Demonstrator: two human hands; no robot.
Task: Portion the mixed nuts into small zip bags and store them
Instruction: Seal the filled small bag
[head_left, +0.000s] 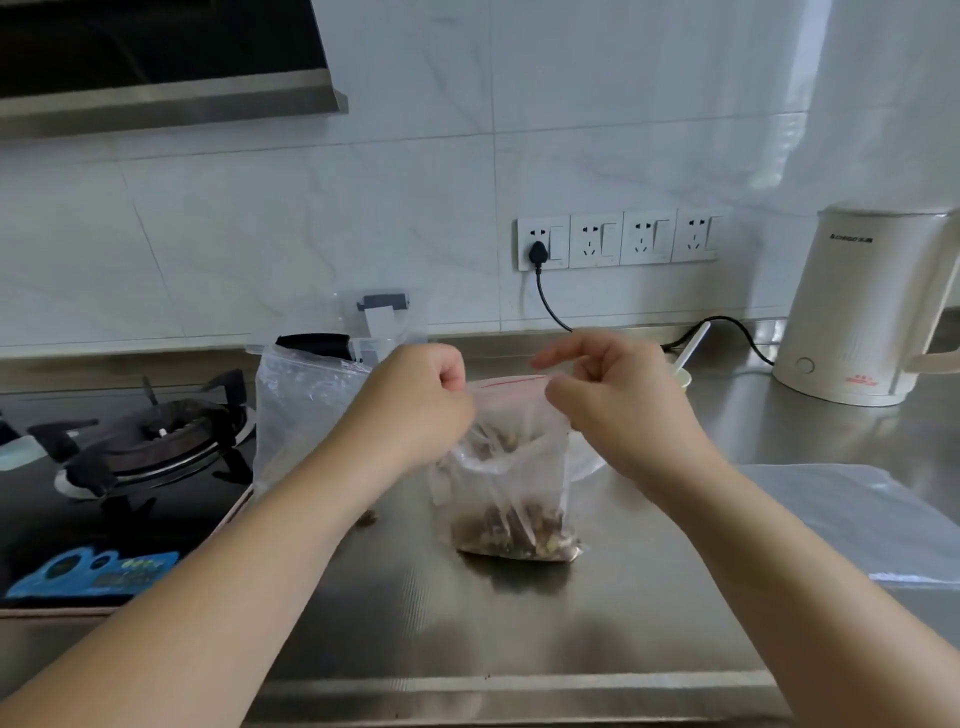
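A small clear zip bag (511, 483) with a red strip along its top stands on the steel counter (519, 623), mixed nuts filling its bottom. My left hand (415, 400) pinches the bag's top left corner. My right hand (618, 395) pinches the top right end of the zip strip. A larger clear plastic bag (296, 410) stands just behind my left hand. One loose nut (368, 517) lies on the counter beside my left forearm.
A gas hob (150, 441) fills the left side, with a blue sticker at its front. A white kettle (872, 312) stands at the back right, its black cord running to the wall sockets. Flat plastic bags (857, 519) lie at the right. A clear box sits behind the bags.
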